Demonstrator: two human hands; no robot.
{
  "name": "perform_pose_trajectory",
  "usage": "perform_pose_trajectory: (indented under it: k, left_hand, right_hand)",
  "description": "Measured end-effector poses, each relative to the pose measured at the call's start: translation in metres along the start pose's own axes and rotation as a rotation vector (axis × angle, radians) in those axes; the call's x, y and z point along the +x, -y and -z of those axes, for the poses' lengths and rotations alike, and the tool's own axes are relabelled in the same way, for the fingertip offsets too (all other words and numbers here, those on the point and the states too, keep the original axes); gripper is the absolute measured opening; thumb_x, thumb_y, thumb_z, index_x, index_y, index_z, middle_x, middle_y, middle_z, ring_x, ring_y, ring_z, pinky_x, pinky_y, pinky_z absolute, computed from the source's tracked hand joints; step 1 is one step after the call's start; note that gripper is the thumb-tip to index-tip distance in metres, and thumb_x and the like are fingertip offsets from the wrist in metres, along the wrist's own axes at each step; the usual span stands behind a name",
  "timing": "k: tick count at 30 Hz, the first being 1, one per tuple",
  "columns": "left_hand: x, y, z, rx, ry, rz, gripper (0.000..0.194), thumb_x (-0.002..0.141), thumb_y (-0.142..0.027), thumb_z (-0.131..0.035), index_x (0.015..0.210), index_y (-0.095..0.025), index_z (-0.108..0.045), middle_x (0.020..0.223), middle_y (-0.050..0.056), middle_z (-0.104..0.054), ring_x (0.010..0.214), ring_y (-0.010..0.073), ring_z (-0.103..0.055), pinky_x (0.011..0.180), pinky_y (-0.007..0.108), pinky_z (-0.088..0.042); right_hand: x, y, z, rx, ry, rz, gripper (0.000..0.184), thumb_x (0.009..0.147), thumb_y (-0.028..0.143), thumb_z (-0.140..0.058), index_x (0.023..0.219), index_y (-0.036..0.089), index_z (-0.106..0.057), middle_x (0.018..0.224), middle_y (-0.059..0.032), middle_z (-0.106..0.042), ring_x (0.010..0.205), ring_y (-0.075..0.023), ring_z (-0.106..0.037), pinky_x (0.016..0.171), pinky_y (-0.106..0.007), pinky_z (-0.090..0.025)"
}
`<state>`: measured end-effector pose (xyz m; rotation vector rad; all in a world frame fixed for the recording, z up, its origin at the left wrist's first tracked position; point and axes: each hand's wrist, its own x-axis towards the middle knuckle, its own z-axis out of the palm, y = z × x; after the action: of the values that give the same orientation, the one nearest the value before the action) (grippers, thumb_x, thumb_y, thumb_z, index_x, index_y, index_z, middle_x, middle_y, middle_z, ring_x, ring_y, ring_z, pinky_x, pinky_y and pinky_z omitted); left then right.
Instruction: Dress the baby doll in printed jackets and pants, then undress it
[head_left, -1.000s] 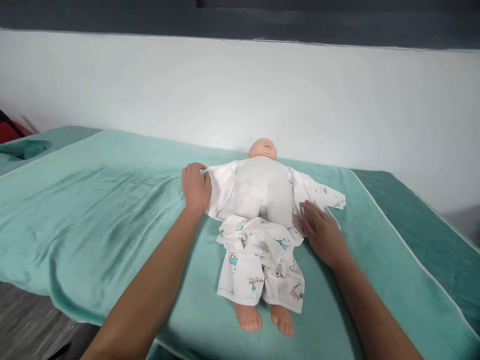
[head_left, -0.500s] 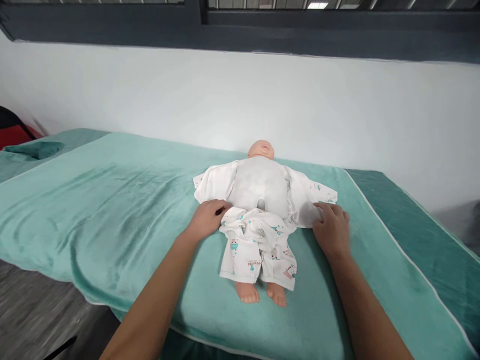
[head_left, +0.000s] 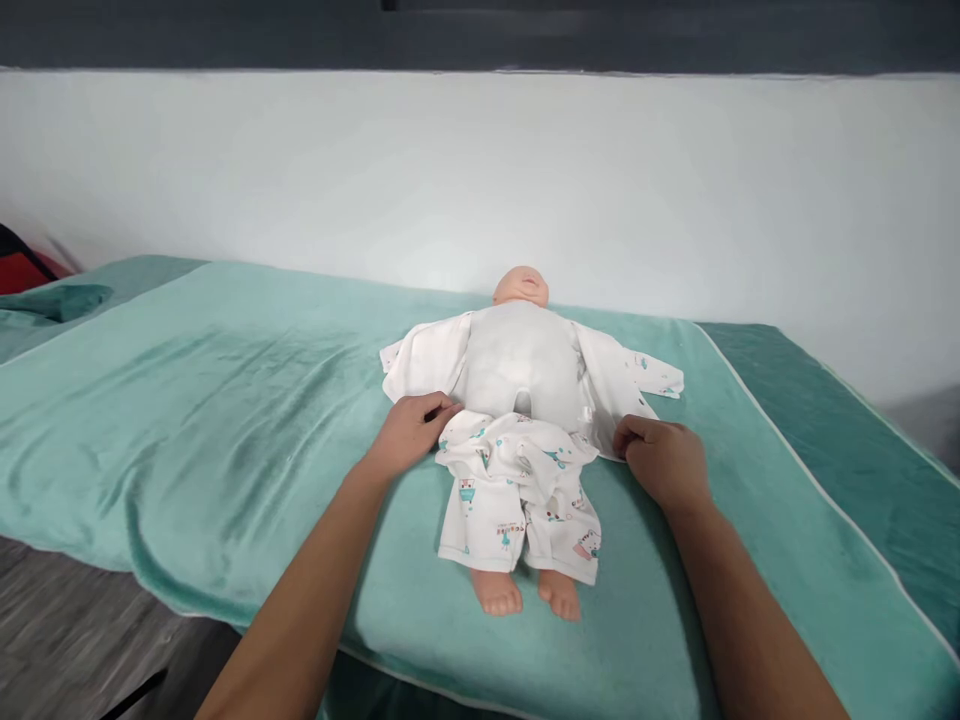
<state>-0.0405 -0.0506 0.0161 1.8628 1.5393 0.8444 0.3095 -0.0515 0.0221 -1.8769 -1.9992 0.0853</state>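
Observation:
A baby doll (head_left: 520,360) lies on its back, its head by the wall and its feet toward me. The white baby shirt (head_left: 431,355) is spread open at both sides of its grey-white torso, with sleeves stretched outward. Printed white pants (head_left: 517,480) are bunched at the hips and reach the ankles. My left hand (head_left: 415,430) has its thumb and fingers closed at the shirt's lower edge, beside the pants' waist. On the other side, my right hand (head_left: 664,458) pinches the lower corner of the shirt's opened front.
Under the doll is a light green plush cover (head_left: 225,400), wrinkled at the left. Darker green fabric (head_left: 847,420) shows at the right. A white wall (head_left: 480,170) rises behind, and a red and black item (head_left: 22,265) stands at the far left.
My left hand has moved from the sleeve down to the shirt's lower edge. My right hand has gone from loosely spread fingers to a pinch on the shirt's corner, which has shifted slightly.

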Motion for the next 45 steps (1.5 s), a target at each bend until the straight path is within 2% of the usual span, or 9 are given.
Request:
perform_pose_trajectory:
  k: [4, 7, 13, 19, 24, 29, 36, 41, 45]
  left_hand:
    - [-0.002, 0.001, -0.001, -0.004, 0.022, -0.029, 0.023, 0.086, -0.035, -0.055, 0.077, -0.019, -0.067, 0.075, 0.0, -0.068, 0.074, 0.0175, -0.057, 0.066, 0.027, -0.038]
    - [-0.007, 0.0, 0.001, -0.192, 0.052, -0.029, 0.021, 0.085, -0.037, -0.058, 0.08, -0.019, -0.068, 0.075, 0.0, -0.065, 0.072, 0.0162, -0.054, 0.065, 0.026, -0.04]
    - [-0.013, -0.005, 0.008, -0.485, 0.169, -0.071, 0.025, 0.079, -0.041, -0.071, 0.091, -0.019, -0.07, 0.088, 0.004, -0.062, 0.075, 0.0146, -0.051, 0.068, 0.026, -0.043]
    - [-0.009, -0.003, 0.014, -0.448, 0.356, -0.178, 0.029, 0.076, -0.046, -0.076, 0.09, -0.02, -0.076, 0.099, 0.006, -0.057, 0.086, 0.0179, -0.053, 0.079, 0.03, -0.046]
    - [-0.01, -0.004, 0.019, -0.396, 0.43, -0.182, 0.026, 0.075, -0.045, -0.076, 0.085, -0.021, -0.073, 0.099, 0.005, -0.054, 0.09, 0.0187, -0.052, 0.082, 0.03, -0.045]
    - [-0.012, -0.008, 0.018, -0.402, 0.394, -0.109, 0.029, 0.075, -0.045, -0.074, 0.091, -0.021, -0.067, 0.1, 0.004, -0.057, 0.088, 0.0178, -0.051, 0.082, 0.029, -0.046]
    - [-0.009, -0.006, 0.012, -0.369, 0.284, -0.009, 0.038, 0.093, -0.052, -0.05, 0.076, -0.019, -0.057, 0.083, 0.0, -0.054, 0.076, 0.0146, -0.045, 0.069, 0.026, -0.039]
    - [-0.009, -0.01, 0.015, -0.485, 0.382, -0.035, 0.026, 0.085, -0.039, -0.065, 0.072, -0.018, -0.057, 0.085, -0.001, -0.051, 0.077, 0.0124, -0.045, 0.07, 0.024, -0.038]
    - [-0.011, -0.009, 0.015, -0.557, 0.389, 0.032, 0.015, 0.079, -0.032, -0.07, 0.083, -0.019, -0.062, 0.083, -0.002, -0.052, 0.074, 0.0114, -0.046, 0.067, 0.023, -0.037]
  right_hand:
    - [-0.004, 0.002, -0.001, 0.282, -0.096, 0.044, 0.025, 0.067, 0.012, -0.043, 0.066, 0.022, -0.066, 0.063, -0.0005, -0.067, 0.063, -0.0178, -0.06, 0.063, -0.03, -0.041]
    - [-0.009, 0.012, -0.001, 0.564, -0.146, 0.096, 0.02, 0.078, 0.016, -0.048, 0.079, 0.022, -0.067, 0.077, -0.0014, -0.069, 0.073, -0.018, -0.062, 0.071, -0.03, -0.046]
    - [-0.014, 0.042, 0.0, 0.911, 0.097, 0.212, 0.011, 0.089, 0.034, -0.064, 0.088, 0.024, -0.066, 0.092, -0.0028, -0.063, 0.086, -0.0179, -0.06, 0.076, -0.03, -0.049]
    - [-0.015, 0.038, 0.002, 0.932, 0.276, 0.335, 0.026, 0.079, 0.044, -0.078, 0.087, 0.023, -0.065, 0.095, -0.0039, -0.059, 0.087, -0.0189, -0.056, 0.075, -0.031, -0.048]
    - [-0.016, 0.038, 0.001, 0.905, 0.227, 0.3, 0.028, 0.08, 0.044, -0.078, 0.082, 0.023, -0.059, 0.09, -0.0023, -0.059, 0.082, -0.0176, -0.054, 0.072, -0.031, -0.044]
    - [-0.017, 0.041, 0.002, 0.876, 0.149, 0.235, 0.034, 0.076, 0.049, -0.079, 0.08, 0.022, -0.058, 0.087, -0.0019, -0.058, 0.076, -0.0164, -0.05, 0.067, -0.03, -0.043]
    - [-0.014, 0.039, -0.004, 0.893, 0.182, 0.238, 0.036, 0.083, 0.044, -0.074, 0.068, 0.021, -0.051, 0.078, 0.0002, -0.053, 0.072, -0.0146, -0.048, 0.065, -0.028, -0.039]
    - [-0.012, 0.035, -0.002, 0.928, 0.224, 0.242, 0.028, 0.084, 0.043, -0.073, 0.073, 0.021, -0.06, 0.086, -0.0024, -0.058, 0.078, -0.0168, -0.052, 0.07, -0.031, -0.042]
    - [-0.012, 0.035, 0.003, 0.998, 0.267, 0.219, 0.024, 0.082, 0.04, -0.075, 0.077, 0.021, -0.062, 0.087, -0.0021, -0.058, 0.083, -0.0174, -0.053, 0.074, -0.031, -0.043]
